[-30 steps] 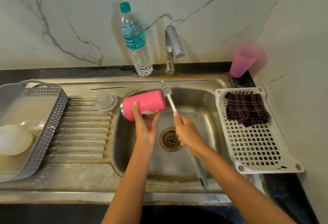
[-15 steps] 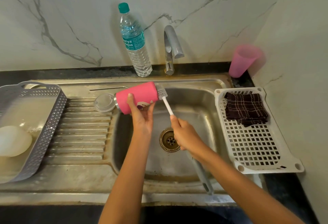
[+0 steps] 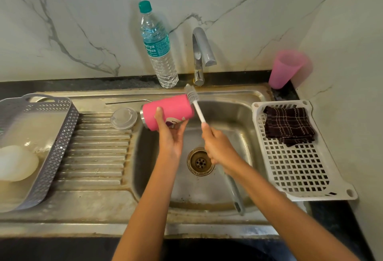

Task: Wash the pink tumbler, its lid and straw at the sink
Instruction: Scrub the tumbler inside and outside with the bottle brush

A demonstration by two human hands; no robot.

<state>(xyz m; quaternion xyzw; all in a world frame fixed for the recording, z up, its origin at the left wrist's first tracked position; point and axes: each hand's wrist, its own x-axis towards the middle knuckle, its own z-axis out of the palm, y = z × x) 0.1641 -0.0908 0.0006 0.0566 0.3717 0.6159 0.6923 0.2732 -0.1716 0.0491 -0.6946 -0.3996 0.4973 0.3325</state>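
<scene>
My left hand grips the pink tumbler, which lies on its side over the left part of the sink basin, steel rim pointing left. My right hand holds a bottle brush by its white stem; the bristle head touches the tumbler's right end. The brush's grey handle sticks out below my wrist. The clear lid lies on the ribbed drainboard beside the tumbler. The metal straw lies along the back of the drainboard.
A water bottle and the tap stand behind the basin. A pink plastic cup stands in the right corner. A white rack holds a dark checked cloth. A grey basket sits at the left.
The tumbler shifted slightly left and back, and the brush head slid along the tumbler's right end, now higher and further back. The camera moved a little.
</scene>
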